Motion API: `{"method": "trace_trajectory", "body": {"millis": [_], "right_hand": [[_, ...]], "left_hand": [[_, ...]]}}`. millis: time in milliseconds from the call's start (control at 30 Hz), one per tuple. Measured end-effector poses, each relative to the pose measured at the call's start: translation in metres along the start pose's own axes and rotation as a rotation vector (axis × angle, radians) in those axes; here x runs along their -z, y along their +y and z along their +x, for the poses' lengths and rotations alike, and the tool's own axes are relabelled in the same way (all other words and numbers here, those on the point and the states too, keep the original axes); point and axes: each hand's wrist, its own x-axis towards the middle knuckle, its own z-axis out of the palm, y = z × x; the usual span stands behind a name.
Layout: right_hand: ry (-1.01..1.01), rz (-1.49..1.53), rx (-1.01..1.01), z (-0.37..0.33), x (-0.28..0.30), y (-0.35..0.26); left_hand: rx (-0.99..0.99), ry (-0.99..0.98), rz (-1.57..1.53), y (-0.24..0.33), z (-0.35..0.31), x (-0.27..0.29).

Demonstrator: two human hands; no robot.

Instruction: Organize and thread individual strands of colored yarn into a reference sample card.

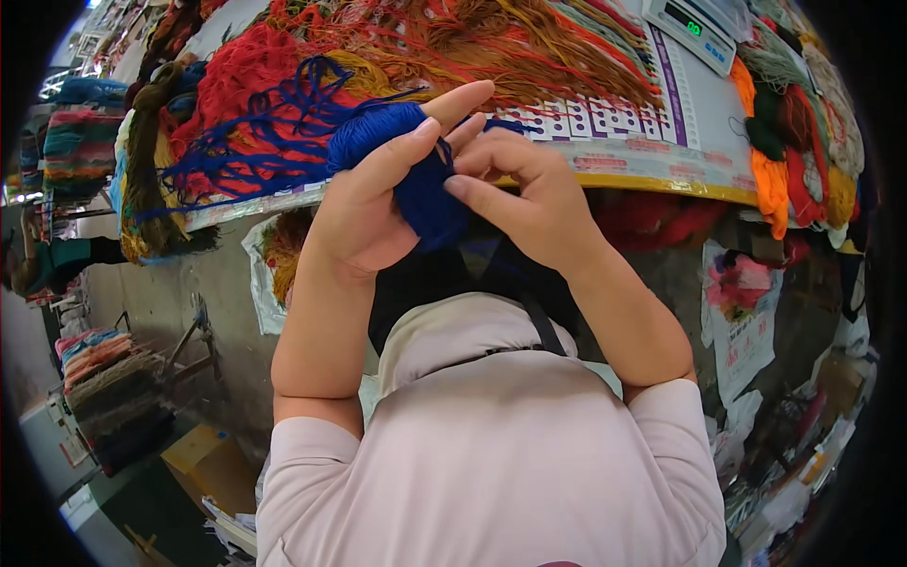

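A bundle of blue yarn [430, 203] is wound around my left hand [364, 208], over the palm between thumb and fingers. The left thumb and index finger are stretched out, while the yarn covers part of the other fingers. My right hand [520, 184] is at the bundle's right side, its thumb and fingers pinched together at the yarn. Loose loops of blue yarn [250, 142] trail left from the bundle over a red yarn heap [255, 71] on the table.
The worktable [605, 165] has a yellow front edge and carries brown and orange yarn strands [529, 57], punched white cards [605, 118] and a digital scale [694, 28]. Orange yarn [767, 189] hangs over its right end. A cardboard box [213, 468] stands at lower left. A person [47, 250] is at far left.
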Motion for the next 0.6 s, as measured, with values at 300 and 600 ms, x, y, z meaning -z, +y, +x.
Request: {"method": "trace_trajectory", "body": {"millis": [300,600], "right_hand": [[-0.042,0.317,-0.151,-0.009,-0.002,-0.005],[-0.061,0.378,-0.175,-0.013,-0.004,-0.012]], "left_hand": [[0.0,0.01,0.028,0.012,-0.016,0.01],[-0.053,0.082,0.238,0.015,-0.017,0.003]]}}
